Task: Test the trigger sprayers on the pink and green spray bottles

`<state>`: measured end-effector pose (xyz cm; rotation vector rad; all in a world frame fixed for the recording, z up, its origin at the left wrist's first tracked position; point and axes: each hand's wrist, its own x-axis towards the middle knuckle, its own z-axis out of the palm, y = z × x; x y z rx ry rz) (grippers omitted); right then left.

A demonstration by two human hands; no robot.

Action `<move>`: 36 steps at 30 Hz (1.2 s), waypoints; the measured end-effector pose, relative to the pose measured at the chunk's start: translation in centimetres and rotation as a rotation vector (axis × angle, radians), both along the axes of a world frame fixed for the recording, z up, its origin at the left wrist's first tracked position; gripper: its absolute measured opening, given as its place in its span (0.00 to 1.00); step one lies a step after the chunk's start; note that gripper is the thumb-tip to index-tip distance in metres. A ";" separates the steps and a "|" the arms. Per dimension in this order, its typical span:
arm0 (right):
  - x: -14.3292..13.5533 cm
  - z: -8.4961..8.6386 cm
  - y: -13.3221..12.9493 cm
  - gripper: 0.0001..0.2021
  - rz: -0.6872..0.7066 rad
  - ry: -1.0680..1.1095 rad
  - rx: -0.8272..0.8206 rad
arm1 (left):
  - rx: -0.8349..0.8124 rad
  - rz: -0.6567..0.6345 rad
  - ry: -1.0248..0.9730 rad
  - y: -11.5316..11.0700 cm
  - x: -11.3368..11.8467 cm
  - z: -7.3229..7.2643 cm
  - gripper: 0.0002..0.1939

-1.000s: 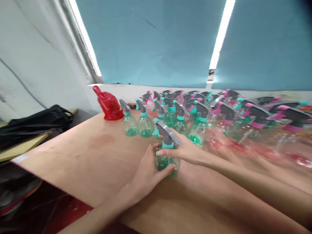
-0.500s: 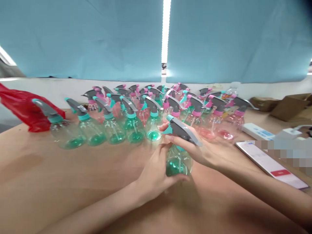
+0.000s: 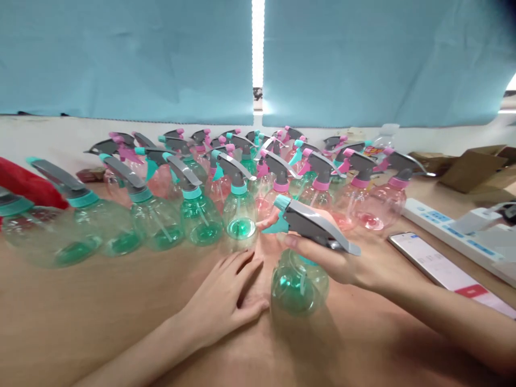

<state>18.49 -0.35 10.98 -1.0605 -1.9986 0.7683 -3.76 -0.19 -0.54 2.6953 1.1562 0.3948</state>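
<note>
A green spray bottle [image 3: 300, 285] with a grey and teal spray head tilts a little near the middle of the wooden table [image 3: 161, 301]. My right hand [image 3: 338, 258] is wrapped round its neck, just under the head. To the left of this bottle, my left hand [image 3: 229, 295] has its fingers apart and holds nothing; a small gap separates it from the bottle. Beyond my hands stands a front row of green bottles [image 3: 201, 220] with teal collars on the left and pink bottles [image 3: 389, 204] with pink collars on the right.
Several more spray bottles stand behind the front row. A red plastic bag [image 3: 28, 183] lies at the far left. On the right are a phone [image 3: 439, 263], a white power strip [image 3: 451, 226] with a plug, and a brown cardboard box [image 3: 471, 166]. A clear bottle [image 3: 385, 140] stands at the back.
My left hand has let go of the green bottle and moved left, its fingers now apart. My right hand still grips the bottle's neck. The view has shifted, with the rows appearing closer.
</note>
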 end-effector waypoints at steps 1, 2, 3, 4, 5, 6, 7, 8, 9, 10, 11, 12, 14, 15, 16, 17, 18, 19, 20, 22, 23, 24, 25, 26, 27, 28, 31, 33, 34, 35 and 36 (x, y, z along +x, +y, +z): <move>0.1 -0.1 0.2 0.05 0.002 0.007 -0.001 | 0.003 -0.001 -0.002 0.0 0.1 0.0 0.31; 0.2 -0.3 0.4 0.05 0.005 0.012 -0.003 | 0.007 -0.003 -0.006 0.0 0.1 0.0 0.30; 0.3 -0.5 0.6 0.04 0.008 0.009 -0.008 | 0.008 -0.005 -0.009 0.0 0.1 0.0 0.30; 0.4 -0.6 0.7 0.02 0.016 0.004 -0.013 | 0.008 -0.009 -0.012 -0.1 0.2 0.0 0.30; 0.4 -0.8 0.9 0.01 0.026 0.000 -0.020 | 0.006 -0.013 -0.013 0.0 0.2 0.0 0.30; 0.4 -0.9 1.1 0.01 0.041 0.001 -0.023 | 0.003 -0.015 -0.013 0.0 0.2 0.0 0.30; 0.4 -1.0 1.3 0.01 0.054 0.005 -0.018 | 0.000 -0.015 -0.012 0.0 0.2 0.0 0.30; 0.3 -1.1 1.4 0.01 0.063 0.010 -0.004 | -0.003 -0.014 -0.008 0.0 0.2 0.0 0.30; 0.3 -1.2 1.5 0.03 0.071 0.012 0.015 | -0.005 -0.013 -0.003 0.0 0.1 0.0 0.30; 0.3 -1.3 1.7 0.05 0.067 0.009 0.035 | -0.006 -0.012 0.003 0.0 0.1 0.0 0.30; 0.4 -1.5 1.8 0.07 0.067 -0.001 0.056 | -0.006 -0.011 0.010 0.0 0.1 0.0 0.29; 0.5 -1.8 1.9 0.09 0.072 -0.010 0.078 | -0.007 -0.011 0.017 0.0 0.1 0.0 0.29; 0.8 -2.3 2.2 0.11 0.099 -0.020 0.108 | -0.009 -0.009 0.030 0.0 0.1 -0.1 0.28; 0.9 -2.5 2.3 0.12 0.116 -0.016 0.127 | -0.009 -0.008 0.034 0.0 0.1 -0.1 0.28; 1.1 -2.7 2.4 0.12 0.125 -0.018 0.138 | -0.010 -0.008 0.036 0.0 0.2 -0.2 0.27; 1.1 -2.7 2.4 0.12 0.129 -0.022 0.140 | -0.011 -0.008 0.038 -0.1 0.2 -0.2 0.27; 1.2 -2.7 2.4 0.12 0.132 -0.026 0.128 | -0.013 -0.008 0.038 -0.1 0.2 -0.3 0.27; 1.1 -2.8 2.4 0.11 0.135 -0.019 0.106 | -0.014 -0.008 0.037 -0.1 0.1 -0.3 0.27; 1.0 -2.8 2.4 0.10 0.138 -0.001 0.077 | -0.012 -0.007 0.034 -0.1 0.1 -0.4 0.27; 0.7 -3.1 2.5 0.05 0.146 0.062 0.013 | -0.004 -0.003 0.024 -0.1 0.1 -0.4 0.26; 0.6 -3.3 2.5 0.06 0.153 0.093 -0.012 | 0.002 -0.003 0.018 -0.1 0.1 -0.4 0.26; 0.4 -3.6 2.5 0.08 0.160 0.109 -0.035 | 0.010 -0.003 0.013 -0.1 0.1 -0.4 0.26; 0.3 -3.8 2.5 0.09 0.166 0.118 -0.048 | 0.014 -0.003 0.013 -0.2 0.1 -0.4 0.25; 0.2 -4.1 2.5 0.10 0.173 0.127 -0.051 | 0.014 -0.003 0.017 -0.2 0.1 -0.4 0.25; 0.1 -4.2 2.5 0.10 0.167 0.143 -0.045 | 0.014 -0.003 0.025 -0.2 0.1 -0.3 0.25; 0.1 -4.3 2.5 0.10 0.156 0.157 -0.041 | 0.013 -0.003 0.032 -0.2 0.2 -0.3 0.25; 0.1 -4.2 2.4 0.10 0.154 0.185 -0.074 | 0.013 -0.001 0.044 -0.1 0.2 -0.2 0.24; 0.1 -4.0 2.5 0.10 0.179 0.215 -0.101 | 0.017 -0.001 0.045 -0.1 0.2 -0.1 0.24; 0.1 -4.0 2.5 0.10 0.193 0.233 -0.110 | 0.017 -0.001 0.046 -0.1 0.2 -0.1 0.24; 0.1 -4.0 2.6 0.11 0.205 0.255 -0.111 | 0.018 -0.002 0.046 0.0 0.2 -0.1 0.24; 0.1 -3.9 2.6 0.11 0.217 0.267 -0.120 | 0.018 -0.003 0.042 -0.1 0.2 -0.1 0.24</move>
